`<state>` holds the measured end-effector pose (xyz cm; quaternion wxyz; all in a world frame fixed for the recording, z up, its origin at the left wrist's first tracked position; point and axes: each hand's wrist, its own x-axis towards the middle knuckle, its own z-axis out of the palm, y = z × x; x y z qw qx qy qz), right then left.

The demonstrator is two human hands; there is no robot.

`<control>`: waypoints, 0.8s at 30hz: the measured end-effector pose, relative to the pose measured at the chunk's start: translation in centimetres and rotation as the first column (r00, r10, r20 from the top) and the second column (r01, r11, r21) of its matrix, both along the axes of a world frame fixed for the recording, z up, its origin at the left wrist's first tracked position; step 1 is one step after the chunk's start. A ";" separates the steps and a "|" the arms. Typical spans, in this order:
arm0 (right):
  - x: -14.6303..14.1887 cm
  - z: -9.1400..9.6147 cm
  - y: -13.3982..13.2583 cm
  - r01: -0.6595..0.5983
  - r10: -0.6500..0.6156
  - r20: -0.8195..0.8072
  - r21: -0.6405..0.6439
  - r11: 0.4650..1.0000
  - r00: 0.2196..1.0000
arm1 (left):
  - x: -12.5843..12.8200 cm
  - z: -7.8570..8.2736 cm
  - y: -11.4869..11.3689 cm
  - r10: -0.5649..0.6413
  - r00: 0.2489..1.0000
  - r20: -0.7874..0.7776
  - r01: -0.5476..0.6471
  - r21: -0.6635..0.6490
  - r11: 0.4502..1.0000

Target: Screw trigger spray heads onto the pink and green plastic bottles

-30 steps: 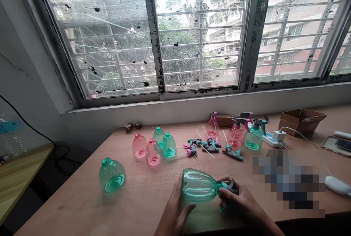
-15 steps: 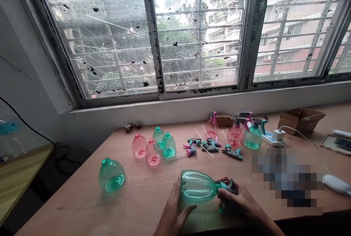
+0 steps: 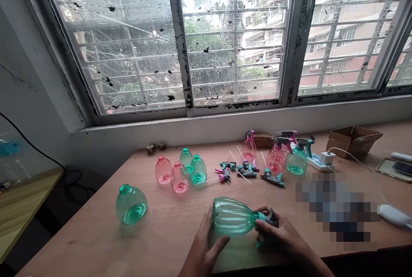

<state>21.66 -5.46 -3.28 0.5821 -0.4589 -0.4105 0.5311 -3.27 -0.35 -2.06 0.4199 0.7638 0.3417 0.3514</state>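
A green see-through spray bottle (image 3: 233,217) lies on its side near the front edge of the wooden table (image 3: 96,234). My left hand (image 3: 202,251) cups its round body from below, fingers curled round it. My right hand (image 3: 280,236) is closed on the grey and teal trigger head (image 3: 270,218) at the bottle's neck, on the right.
A lone green bottle (image 3: 131,205) stands to the left. Pink and green bottles (image 3: 180,170) cluster further back, loose trigger heads (image 3: 244,171) beside them, then three capped bottles (image 3: 283,156). A cardboard box (image 3: 354,141), power strip (image 3: 318,163) and phone (image 3: 394,168) are at the right.
The bottle has turned slightly in my hands; its ribbed side now shows more. Both hands keep their hold in the same place.
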 end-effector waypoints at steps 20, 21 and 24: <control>0.4 -0.5 0.2 -0.047 0.049 -0.041 0.035 0.998 0.998 | -0.2 -1.3 0.4 0.007 0.998 -0.055 -0.008 -0.021 1.000; 0.4 -0.5 0.1 -0.050 0.052 -0.039 0.028 0.998 0.998 | -0.2 -1.3 0.4 0.004 0.998 -0.056 -0.006 -0.033 0.999; 0.3 -0.4 0.1 -0.041 0.042 -0.038 0.013 0.999 0.998 | -0.3 -1.1 0.4 -0.017 0.997 -0.069 0.015 -0.025 1.000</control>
